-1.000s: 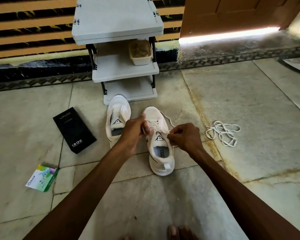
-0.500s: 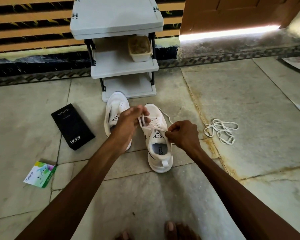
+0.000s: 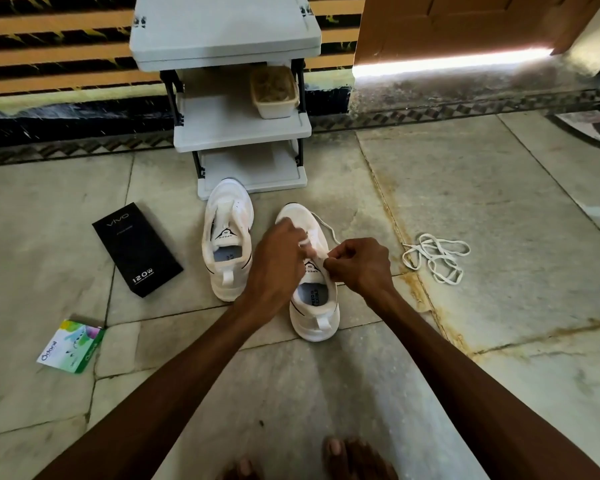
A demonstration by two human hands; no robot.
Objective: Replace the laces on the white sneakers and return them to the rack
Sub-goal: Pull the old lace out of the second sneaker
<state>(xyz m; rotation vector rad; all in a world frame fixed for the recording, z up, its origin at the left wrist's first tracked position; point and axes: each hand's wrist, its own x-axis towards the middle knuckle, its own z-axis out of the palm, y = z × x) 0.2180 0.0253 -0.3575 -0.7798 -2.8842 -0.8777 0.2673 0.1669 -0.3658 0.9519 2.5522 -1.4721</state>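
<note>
Both hands work over the white sneaker (image 3: 314, 306) standing in front of the rack (image 3: 222, 126), toe towards it. The left hand (image 3: 278, 258) pinches the lace (image 3: 327, 226) above the eyelets. The right hand (image 3: 361, 265), fingers curled, pinches a white strand beside the tongue. The lacing will likely go best if each end is drawn flat and even through facing eyelets, with the tongue kept straight.

The second sneaker (image 3: 227, 237), unlaced, stands nearer the rack's bottom shelf. A loose lace (image 3: 433, 258) lies on the floor right of the rack. A black Vivo box (image 3: 137, 249) and an Odonil packet (image 3: 71, 344) lie left of it. A tub (image 3: 274, 91) takes the right end of the middle shelf and could crowd the shoes.
</note>
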